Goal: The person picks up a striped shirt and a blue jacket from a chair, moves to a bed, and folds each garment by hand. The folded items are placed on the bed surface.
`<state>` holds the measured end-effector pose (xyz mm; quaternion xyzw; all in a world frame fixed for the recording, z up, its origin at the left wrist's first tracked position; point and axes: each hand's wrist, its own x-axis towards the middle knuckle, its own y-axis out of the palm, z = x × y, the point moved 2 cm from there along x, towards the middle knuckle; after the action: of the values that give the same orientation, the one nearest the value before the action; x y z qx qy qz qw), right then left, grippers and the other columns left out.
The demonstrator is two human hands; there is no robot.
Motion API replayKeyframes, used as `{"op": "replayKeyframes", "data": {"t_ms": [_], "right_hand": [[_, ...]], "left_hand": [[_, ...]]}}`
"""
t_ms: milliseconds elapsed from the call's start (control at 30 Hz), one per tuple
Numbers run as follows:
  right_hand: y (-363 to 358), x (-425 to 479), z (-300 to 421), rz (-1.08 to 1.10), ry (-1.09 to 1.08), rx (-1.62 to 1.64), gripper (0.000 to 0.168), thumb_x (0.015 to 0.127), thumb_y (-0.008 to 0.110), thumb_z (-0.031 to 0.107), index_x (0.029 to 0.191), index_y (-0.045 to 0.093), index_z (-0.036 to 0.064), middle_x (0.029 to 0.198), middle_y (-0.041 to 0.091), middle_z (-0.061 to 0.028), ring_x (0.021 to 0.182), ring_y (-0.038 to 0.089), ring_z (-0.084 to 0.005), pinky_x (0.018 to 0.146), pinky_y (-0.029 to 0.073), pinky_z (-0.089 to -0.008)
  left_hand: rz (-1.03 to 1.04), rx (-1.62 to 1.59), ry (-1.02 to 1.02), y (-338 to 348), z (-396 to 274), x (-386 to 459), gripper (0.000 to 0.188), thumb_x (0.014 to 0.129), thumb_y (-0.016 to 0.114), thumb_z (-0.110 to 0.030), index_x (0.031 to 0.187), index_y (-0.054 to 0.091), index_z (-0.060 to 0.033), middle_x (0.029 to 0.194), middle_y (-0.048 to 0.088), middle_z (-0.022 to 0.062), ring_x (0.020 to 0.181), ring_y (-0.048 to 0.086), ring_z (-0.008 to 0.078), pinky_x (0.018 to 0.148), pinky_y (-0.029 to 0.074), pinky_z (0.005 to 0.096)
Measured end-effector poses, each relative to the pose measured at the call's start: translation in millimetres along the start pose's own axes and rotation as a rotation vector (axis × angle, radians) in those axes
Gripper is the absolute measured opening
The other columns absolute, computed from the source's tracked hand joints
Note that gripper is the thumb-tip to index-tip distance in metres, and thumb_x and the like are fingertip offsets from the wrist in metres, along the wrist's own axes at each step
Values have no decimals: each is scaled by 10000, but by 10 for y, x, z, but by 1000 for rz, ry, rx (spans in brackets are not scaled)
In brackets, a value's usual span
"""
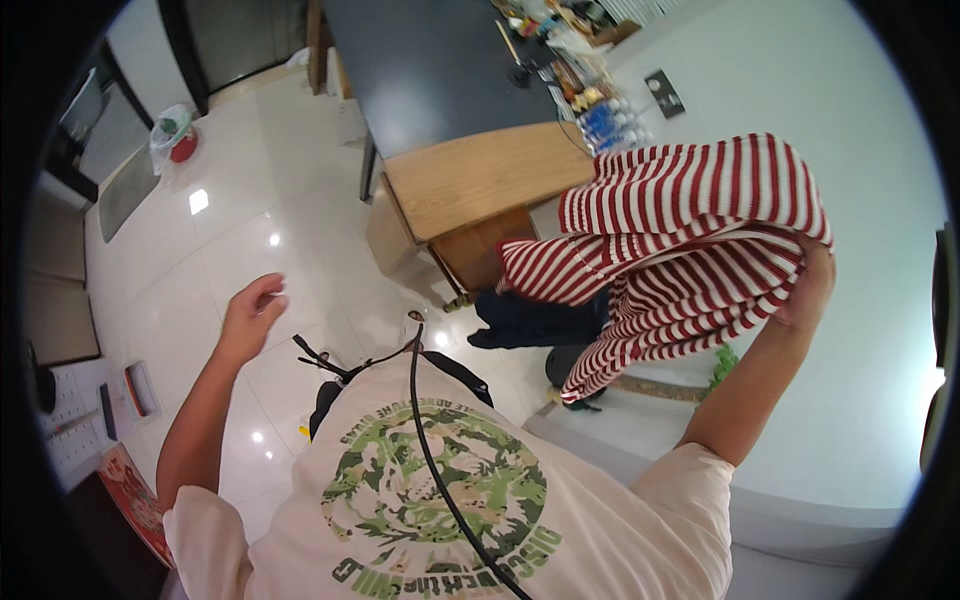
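A red-and-white striped knit garment [697, 195] hangs in loose folds from my right hand [810, 289], which grips it out to the right, near the pale wall. The cloth covers most of my right fingers. On the other side, my left hand [255, 315] is held over the tiled floor, empty, with its fingers loosely curled and the thumb apart. Partly behind the striped garment lies a dark navy cloth [532, 321]; what supports it is hidden.
A dark-topped table [442, 67] adjoins a wooden surface [487, 169] ahead of me. Bottled water [611, 124] and clutter line the wall side. A lined bin [174, 135] stands far left. A black cable [427, 435] runs down my shirt. Low right is a white ledge [622, 427].
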<state>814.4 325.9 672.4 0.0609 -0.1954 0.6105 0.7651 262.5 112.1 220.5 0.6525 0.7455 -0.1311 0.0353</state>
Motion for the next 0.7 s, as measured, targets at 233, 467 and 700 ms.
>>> {"op": "replayKeyframes", "data": {"t_ms": [233,467,700], "right_hand": [[521,26,399,153,-194,105,346,1038,431,122,1221,653,-68,1157,723,-180,1019,724,-235,863,611,-367],[1589,-266,293,426,-186,458,469,1034,405,205,1364,573,-83,1308,670,-225,1146,697,-297,969,591,-433],[2772,-660,154,537,104,651,509,942,612,234,1369,585,-43,1305,674,-204,1151,692,-299,988,578,-438]], "left_hand": [[5,-83,106,417,-862,-25,466,1001,689,-188,1411,581,5,1344,666,146,1212,641,214,1036,514,353],[-295,148,359,73,-1726,-320,1223,745,911,-407,1663,148,-143,1685,263,191,1550,300,327,1244,309,470],[-318,54,711,-126,-2385,-584,1359,693,951,-256,1684,22,-206,1718,206,167,1562,288,320,1250,299,449]]}}
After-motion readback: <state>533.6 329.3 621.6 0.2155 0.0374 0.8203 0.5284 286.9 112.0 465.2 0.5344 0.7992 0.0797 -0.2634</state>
